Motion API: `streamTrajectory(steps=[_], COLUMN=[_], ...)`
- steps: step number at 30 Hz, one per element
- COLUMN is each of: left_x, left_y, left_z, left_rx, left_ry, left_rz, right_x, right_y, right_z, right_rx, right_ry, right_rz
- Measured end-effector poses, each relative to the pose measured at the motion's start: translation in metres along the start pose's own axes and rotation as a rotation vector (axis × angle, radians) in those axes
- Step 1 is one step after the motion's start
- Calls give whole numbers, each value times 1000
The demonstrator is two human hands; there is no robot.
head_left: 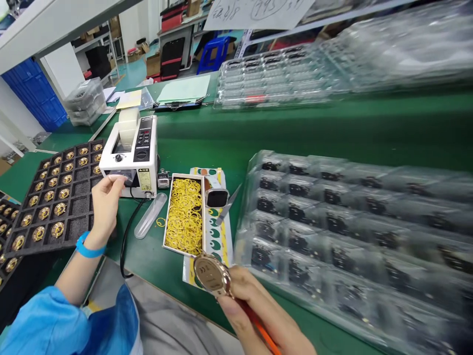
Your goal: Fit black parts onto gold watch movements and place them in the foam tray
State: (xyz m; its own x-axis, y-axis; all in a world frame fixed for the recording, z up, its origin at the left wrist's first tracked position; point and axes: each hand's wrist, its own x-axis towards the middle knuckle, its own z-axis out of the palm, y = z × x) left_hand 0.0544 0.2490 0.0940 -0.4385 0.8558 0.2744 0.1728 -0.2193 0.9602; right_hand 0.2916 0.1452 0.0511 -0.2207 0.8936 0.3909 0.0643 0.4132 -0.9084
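My left hand [104,204], a blue band on its wrist, is at the front of a white electric tape dispenser [150,143]. Its thumb and fingers pinch a strip of clear tape [127,175] at the outlet. A roll of tape [129,125] sits in the top of the machine. In my right hand [258,310] is a round gold-coloured watch case [211,274], its engraved back facing up. An orange-handled tool [263,331] also lies in that hand; its tip is hidden. Past the watch case is a white box [203,217] full of yellow rings [185,212].
A black foam tray [79,197] with gold round parts lies left. Clear blister trays [254,276] of dark parts cover the right side. A smartwatch [217,198], tweezers [229,204] and printed sheet [188,271] lie mid-bench. A clear tube [151,216] and black cable [123,246] are nearby.
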Motion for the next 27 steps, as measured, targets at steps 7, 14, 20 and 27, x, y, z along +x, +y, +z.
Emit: streamTrajectory(steps=[7, 14, 20, 27], left_x=[25, -41, -79, -83], left_y=[40, 51, 35, 31], left_z=[14, 20, 21, 22], left_rx=[602, 131, 70, 141], left_ry=[-432, -804, -1080, -1085], left_rz=[510, 137, -213, -212], right_x=[0, -5, -6, -6], right_y=[8, 20, 24, 23], right_z=[-1, -12, -11, -8], right_rx=[189, 513, 671, 671], right_ry=[-52, -113, -143, -182], right_rz=[152, 487, 614, 582])
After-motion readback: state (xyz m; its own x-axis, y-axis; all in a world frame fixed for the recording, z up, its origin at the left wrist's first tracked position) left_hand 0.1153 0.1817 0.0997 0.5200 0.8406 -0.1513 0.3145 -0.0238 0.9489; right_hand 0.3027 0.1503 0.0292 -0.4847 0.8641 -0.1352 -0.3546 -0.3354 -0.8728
